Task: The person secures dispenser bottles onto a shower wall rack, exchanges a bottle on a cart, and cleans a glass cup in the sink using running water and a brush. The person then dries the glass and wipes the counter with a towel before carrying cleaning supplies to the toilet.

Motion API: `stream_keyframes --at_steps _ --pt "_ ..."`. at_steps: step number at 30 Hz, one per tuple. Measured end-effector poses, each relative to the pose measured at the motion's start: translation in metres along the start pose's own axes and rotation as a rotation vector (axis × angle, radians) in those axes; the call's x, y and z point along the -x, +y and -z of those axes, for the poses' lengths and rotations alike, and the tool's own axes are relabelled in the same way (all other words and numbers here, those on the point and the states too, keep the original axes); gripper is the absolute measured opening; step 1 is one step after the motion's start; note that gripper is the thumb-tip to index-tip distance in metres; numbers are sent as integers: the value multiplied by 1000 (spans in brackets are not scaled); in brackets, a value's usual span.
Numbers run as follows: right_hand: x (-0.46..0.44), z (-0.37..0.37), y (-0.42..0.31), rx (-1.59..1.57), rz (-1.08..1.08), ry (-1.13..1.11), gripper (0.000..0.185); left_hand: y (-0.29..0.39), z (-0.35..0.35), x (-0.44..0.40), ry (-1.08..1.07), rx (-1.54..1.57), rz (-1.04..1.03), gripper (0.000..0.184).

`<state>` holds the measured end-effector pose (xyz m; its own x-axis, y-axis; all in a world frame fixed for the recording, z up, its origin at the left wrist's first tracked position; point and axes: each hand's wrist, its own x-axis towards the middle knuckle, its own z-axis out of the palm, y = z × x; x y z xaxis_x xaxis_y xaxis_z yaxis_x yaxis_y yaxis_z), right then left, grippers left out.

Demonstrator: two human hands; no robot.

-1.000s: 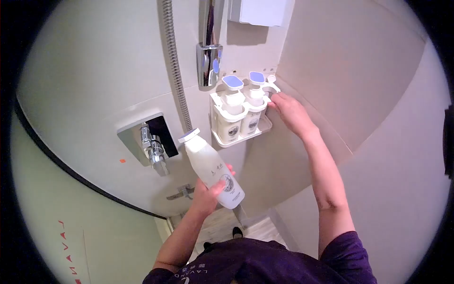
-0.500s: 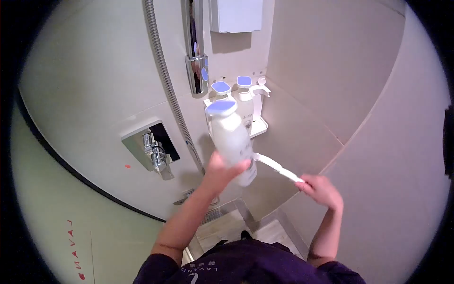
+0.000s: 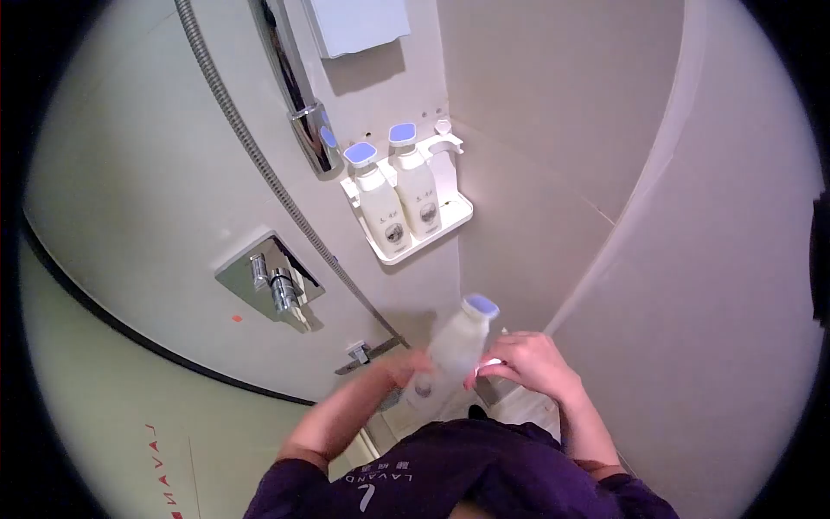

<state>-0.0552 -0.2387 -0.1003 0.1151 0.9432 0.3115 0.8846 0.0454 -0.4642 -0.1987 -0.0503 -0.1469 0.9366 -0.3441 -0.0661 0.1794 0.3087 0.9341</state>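
A translucent white bottle (image 3: 458, 346) with a square blue-topped cap tilts in front of my body, its cap leaning to the right. My left hand (image 3: 410, 367) is closed around its lower part, somewhat blurred. Close beside the bottle, my right hand (image 3: 534, 363) grips a slim white tool (image 3: 493, 363). The fingers hide most of that tool, and its kind is unclear. Two similar bottles, one on the left (image 3: 380, 212) and one on the right (image 3: 419, 195), stand in the white wall rack (image 3: 450, 216) beyond my hands.
A ring-shaped holder (image 3: 445, 147) projects at the rack's right side. On the left wall are a chrome shower control (image 3: 281, 285), a metal hose (image 3: 259, 160) and a rail. A white box (image 3: 359, 26) hangs above. Tiled walls close in on the right.
My left hand has lowered the bottle away from the rack and tipped it to the right. My right hand has moved left, bringing the white tool beside the bottle. The view has shifted.
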Motion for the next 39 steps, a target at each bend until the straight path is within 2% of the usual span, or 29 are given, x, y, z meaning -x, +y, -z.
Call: stream_keyframes --at_steps 1,2,3,4,5,7,8,11,12,13,14,16,19,20,21,23,26,29,30,33,36,39 --pt "-1 -3 3 -36 52 -47 18 -4 -3 0 -37 38 -31 63" --pt "-4 -6 3 -90 88 4 17 -8 -8 -2 -73 81 -66 63" --pt "-6 -7 5 -84 64 -30 19 -10 -14 -1 -106 124 -104 63" --pt "-7 -7 8 -75 42 -64 21 -19 -12 7 38 127 -29 64" --pt "-9 -8 9 -69 20 -100 24 -21 -11 10 86 82 -76 63" --pt "-12 -1 -7 -323 -64 23 40 -7 -23 14 185 -7 -161 63" --pt "-16 2 -14 -449 -108 90 49 -4 -28 15 315 -32 -220 65" --pt "-21 -3 -22 -609 -52 -67 79 6 -41 5 722 -163 -361 65" --pt "-27 -14 -31 -487 -6 -59 94 11 -46 -3 874 -239 -383 63" --pt "-31 -25 -37 -520 -47 38 95 13 -49 -8 1025 -315 -405 60" --pt "-35 -36 -40 -549 -86 137 95 11 -50 -10 1066 -472 -419 60" --pt "-43 -52 -35 -615 -171 312 92 11 -50 -15 1135 -789 -454 60" --pt "-56 -52 -25 -793 -240 442 84 21 -48 -13 1151 -975 -492 57" --pt "-66 -51 -19 -836 -230 552 78 31 -48 -10 1152 -908 -543 52" --pt "-76 -41 -15 -844 -277 567 80 35 -49 -4 1209 -950 -500 51" --pt "-106 -33 7 -659 -163 743 81 36 -50 11 1320 -1034 -414 49" --pt "-157 -21 29 -464 -114 858 77 27 -53 21 1273 -925 -409 42" --pt "-198 -27 51 -446 -37 965 72 11 -49 30 1254 -910 -360 35" --pt "-205 -27 60 -337 -26 997 71 7 -46 32 1254 -922 -338 33" --pt "-217 -24 71 -266 -31 982 73 -2 -41 35 1282 -804 -327 29" --pt "-224 -31 67 -163 -50 1059 72 2 -43 35 1265 -722 -282 27" --pt "-236 -36 68 -203 -66 1088 70 4 -45 36 1214 -796 -293 25"
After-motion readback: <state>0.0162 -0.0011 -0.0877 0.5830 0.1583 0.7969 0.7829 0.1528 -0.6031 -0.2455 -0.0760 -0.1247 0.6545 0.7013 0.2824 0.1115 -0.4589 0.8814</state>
